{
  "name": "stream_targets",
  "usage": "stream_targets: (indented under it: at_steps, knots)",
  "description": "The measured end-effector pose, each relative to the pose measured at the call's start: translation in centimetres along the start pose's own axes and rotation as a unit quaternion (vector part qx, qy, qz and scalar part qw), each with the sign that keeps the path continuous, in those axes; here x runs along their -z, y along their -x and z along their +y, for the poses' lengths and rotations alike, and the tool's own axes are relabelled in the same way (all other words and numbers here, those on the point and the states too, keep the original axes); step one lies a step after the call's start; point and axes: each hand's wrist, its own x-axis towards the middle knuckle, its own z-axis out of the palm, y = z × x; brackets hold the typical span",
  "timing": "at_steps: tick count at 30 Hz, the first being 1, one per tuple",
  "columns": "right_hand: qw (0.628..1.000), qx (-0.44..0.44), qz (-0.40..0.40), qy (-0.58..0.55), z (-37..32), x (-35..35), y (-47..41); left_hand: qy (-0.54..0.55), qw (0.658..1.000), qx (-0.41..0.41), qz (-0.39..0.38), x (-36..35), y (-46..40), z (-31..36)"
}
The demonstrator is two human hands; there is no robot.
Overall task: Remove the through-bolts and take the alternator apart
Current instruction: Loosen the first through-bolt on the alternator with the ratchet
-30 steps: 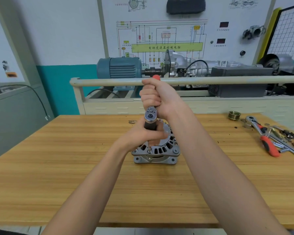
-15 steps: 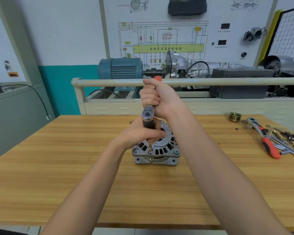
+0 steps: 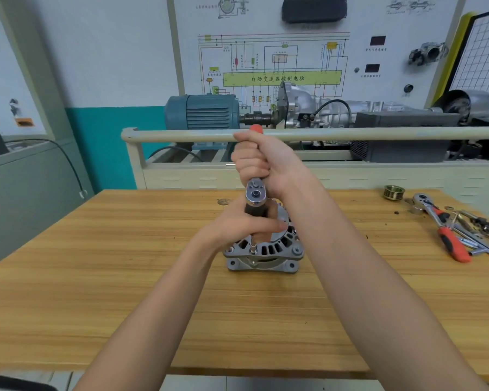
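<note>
Our right hand [image 3: 261,162] grips the red-handled ratchet [image 3: 255,194], our left hand [image 3: 246,224] its dark socket extension on the still-assembled silver finned alternator [image 3: 266,253]: bolts remain, we judge.

We see even, bright, diffuse indoor light with only faint soft shadows on the wooden table [image 3: 96,277]. No strong glare. Wide-angle distortion bends straight lines near the edges; overall detail is slightly soft.
</note>
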Motion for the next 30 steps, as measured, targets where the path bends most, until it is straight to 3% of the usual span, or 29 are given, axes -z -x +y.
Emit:
stream_targets:
  at_steps: [3,6,8,10,12,14,17,21,24,26,30]
  knots:
    - [1.0,0.007,0.009,-0.016,0.3,-0.2,-0.1,-0.005,0.998,0.031,0.062,-0.4,-0.1,-0.1]
    - [0.974,0.159,0.098,-0.127,0.7,-0.4,-0.5,0.079,0.961,0.03,0.264,-1.3,-0.9,-0.5]
    - [0.956,0.213,0.128,-0.155,0.9,-0.4,-0.6,0.087,0.938,0.042,0.333,-1.6,-1.3,-0.4]
    - [0.971,0.173,0.107,-0.129,0.7,-0.3,-0.3,0.055,0.957,0.028,0.283,-1.3,-1.0,-0.7]
    - [0.993,0.079,0.046,-0.07,0.3,-0.2,-0.1,0.01,0.989,0.006,0.145,-0.6,-0.2,-0.5]
    - [1.0,0.009,0.0,-0.019,0.0,0.0,-0.2,-0.024,0.999,0.014,0.044,0.0,0.2,0.0]
    - [1.0,-0.003,-0.005,-0.02,0.1,-0.2,-0.4,-0.032,0.995,0.027,0.088,-0.6,-0.1,0.2]
    - [0.975,0.155,0.083,-0.134,0.7,-0.1,-0.3,0.05,0.963,0.02,0.263,-1.8,-0.9,-0.7]
    - [0.964,0.201,0.104,-0.136,1.0,0.2,0.1,0.034,0.945,0.014,0.325,-2.5,-1.3,-0.7]
    - [0.978,0.16,0.078,-0.108,0.6,0.3,0.5,0.021,0.96,0.012,0.28,-2.3,-1.1,-0.8]
    - [0.999,0.022,-0.001,-0.024,-0.2,0.3,0.2,-0.005,0.998,0.02,0.06,-0.8,-0.2,0.0]
